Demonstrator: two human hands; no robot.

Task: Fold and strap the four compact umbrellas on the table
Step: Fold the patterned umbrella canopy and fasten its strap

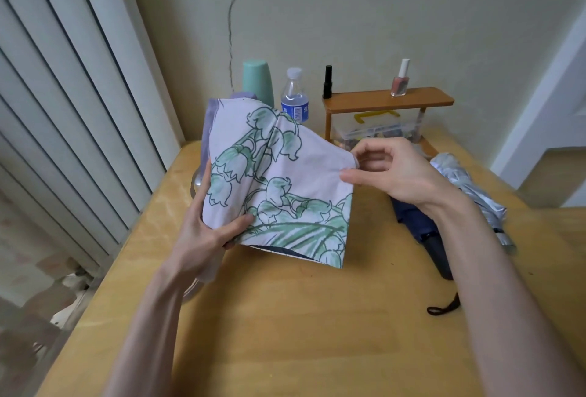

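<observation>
A pale lilac umbrella with green flower prints (285,181) is held above the wooden table (285,317), its canopy loose and spread. My left hand (209,228) grips its lower left side, thumb on the cloth. My right hand (393,171) pinches the canopy's right edge between thumb and fingers. A folded navy umbrella (421,231) lies on the table to the right, partly under my right forearm, its black wrist loop (444,306) trailing toward me. A silver umbrella (472,187) lies beside it, further right. A fourth umbrella cannot be seen clearly.
At the back stand a teal cup (258,82), a water bottle (295,98) and a small wooden shelf (387,100) with a black bottle (327,82) and a pink nail polish (400,79). A clear box (377,130) sits under the shelf. Blinds lie left.
</observation>
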